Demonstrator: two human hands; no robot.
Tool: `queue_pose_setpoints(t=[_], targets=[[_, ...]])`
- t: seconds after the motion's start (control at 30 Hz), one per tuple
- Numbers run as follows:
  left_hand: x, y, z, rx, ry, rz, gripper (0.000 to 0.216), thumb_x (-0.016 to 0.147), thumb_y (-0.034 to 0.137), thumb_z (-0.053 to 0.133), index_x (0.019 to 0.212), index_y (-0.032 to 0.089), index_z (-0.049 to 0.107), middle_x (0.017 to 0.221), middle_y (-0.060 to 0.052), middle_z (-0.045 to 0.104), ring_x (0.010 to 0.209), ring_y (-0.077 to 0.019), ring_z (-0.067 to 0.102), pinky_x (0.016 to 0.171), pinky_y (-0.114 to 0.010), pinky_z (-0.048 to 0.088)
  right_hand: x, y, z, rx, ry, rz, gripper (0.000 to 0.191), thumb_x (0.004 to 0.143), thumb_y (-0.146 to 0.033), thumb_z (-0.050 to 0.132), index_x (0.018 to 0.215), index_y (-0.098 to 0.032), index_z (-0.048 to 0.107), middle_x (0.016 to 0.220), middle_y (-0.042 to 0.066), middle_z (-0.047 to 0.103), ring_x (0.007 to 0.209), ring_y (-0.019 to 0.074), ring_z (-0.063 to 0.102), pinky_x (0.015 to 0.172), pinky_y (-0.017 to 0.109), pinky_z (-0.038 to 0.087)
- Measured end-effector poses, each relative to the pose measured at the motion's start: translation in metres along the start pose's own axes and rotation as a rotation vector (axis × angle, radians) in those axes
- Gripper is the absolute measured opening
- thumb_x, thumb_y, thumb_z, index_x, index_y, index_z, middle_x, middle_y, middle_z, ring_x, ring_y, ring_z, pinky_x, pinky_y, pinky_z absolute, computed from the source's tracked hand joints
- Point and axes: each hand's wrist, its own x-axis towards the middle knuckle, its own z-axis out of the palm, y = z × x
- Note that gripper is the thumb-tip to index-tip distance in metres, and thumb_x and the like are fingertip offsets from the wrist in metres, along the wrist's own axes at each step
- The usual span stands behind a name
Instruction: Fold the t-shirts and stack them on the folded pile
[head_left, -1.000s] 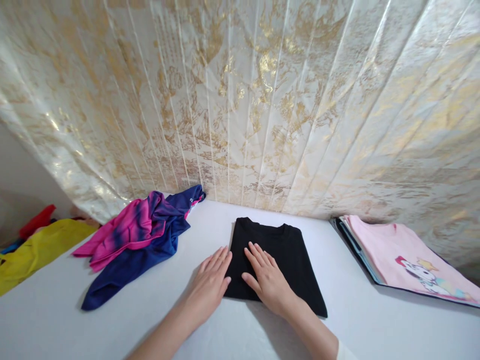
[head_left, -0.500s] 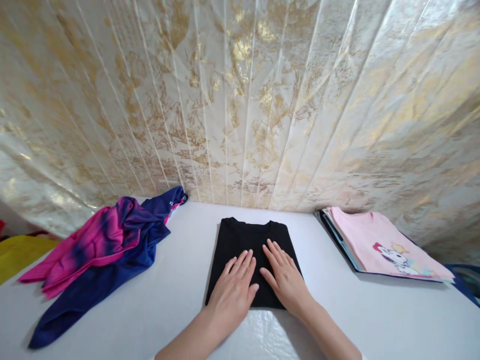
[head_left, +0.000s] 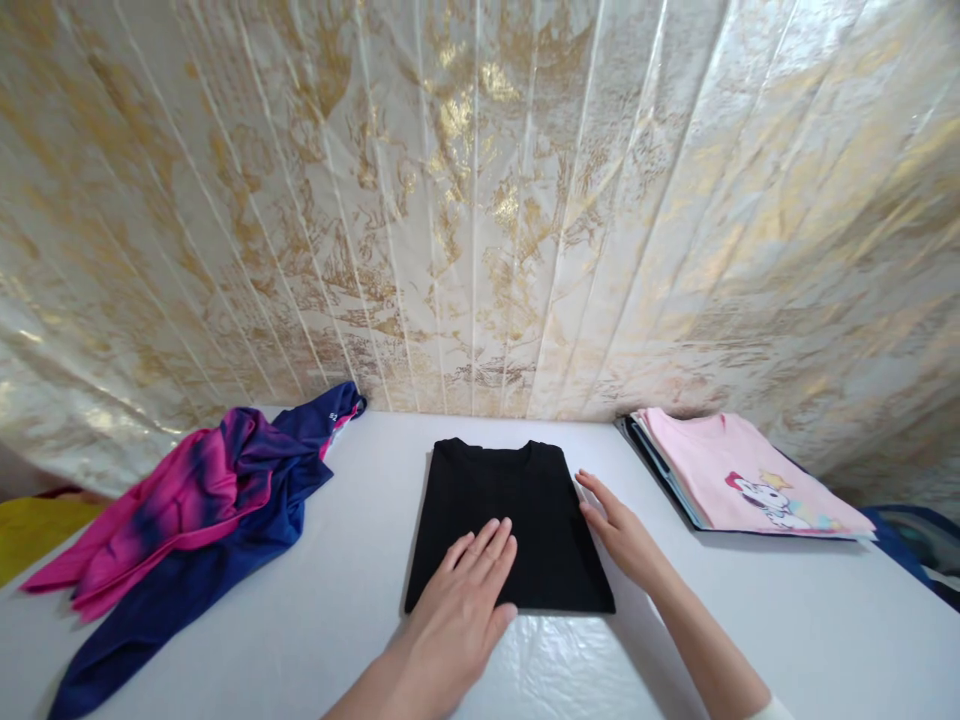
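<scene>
A black T-shirt [head_left: 517, 510], folded into a neat rectangle with its neckline at the far side, lies on the white table [head_left: 360, 580]. My left hand [head_left: 469, 600] rests flat on its lower left part, fingers stretched out. Beside the shirt's right edge is my right hand [head_left: 619, 530], its thumb and fingers apart and the fingertips at the fabric's side. Whether those fingertips touch the cloth I cannot tell. Nothing is held in either hand.
On the right sits a stack of folded clothes with a pink printed T-shirt [head_left: 697, 460] on top. A crumpled pink and navy garment [head_left: 217, 500] lies at the left. Yellow cloth [head_left: 37, 530] shows at the far left edge. A gold-patterned curtain [head_left: 480, 230] hangs behind the table.
My right hand has moved off the top of the black T-shirt to its right edge. My left hand stays flat on the shirt. The whole view has shifted slightly.
</scene>
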Motion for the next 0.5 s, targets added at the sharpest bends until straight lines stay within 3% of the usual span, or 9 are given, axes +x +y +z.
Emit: queue_pose_setpoints(t=[0.13,0.23,0.37,0.5], targets=[[-0.007,0.006,0.007,-0.025,-0.009,0.068,0.067,0.093,0.029,0.050,0.150,0.022,0.015,0.155,-0.006,0.018,0.142,-0.0231,0.019,0.112,-0.043,0.027,0.002,0.017,-0.016,0.010,-0.003,0.026,0.049,0.084,-0.046,0.044,0.126,-0.021,0.054,0.143,0.011,0.046,0.133,0.0265,0.040,0.112,0.046,0.028],[-0.007,0.007,0.005,-0.101,0.080,0.024,0.061,0.091,0.014,0.049,0.145,0.025,0.024,0.152,-0.005,0.030,0.139,-0.0209,0.027,0.111,-0.043,0.030,0.004,0.018,-0.015,0.040,0.012,0.016,0.043,0.083,-0.043,0.046,0.119,-0.022,0.057,0.137,0.010,0.052,0.128,0.0268,0.046,0.106,0.047,0.036],[0.000,0.012,-0.002,-0.207,0.166,-0.025,0.038,0.082,-0.001,0.050,0.110,0.024,0.052,0.123,-0.004,0.055,0.114,-0.0207,0.052,0.096,-0.039,0.042,0.003,0.004,-0.002,0.084,0.068,-0.039,0.035,0.084,-0.036,0.045,0.113,-0.023,0.059,0.120,0.008,0.063,0.114,0.0246,0.055,0.097,0.044,0.044],[0.006,0.016,-0.002,-0.187,0.196,-0.015,0.028,0.077,-0.003,0.058,0.092,0.021,0.054,0.102,-0.001,0.055,0.092,-0.0192,0.054,0.080,-0.034,0.044,-0.001,-0.013,0.012,0.040,0.119,-0.154,0.026,0.085,-0.028,0.046,0.105,-0.025,0.062,0.110,0.006,0.064,0.106,0.0241,0.056,0.095,0.044,0.043]])
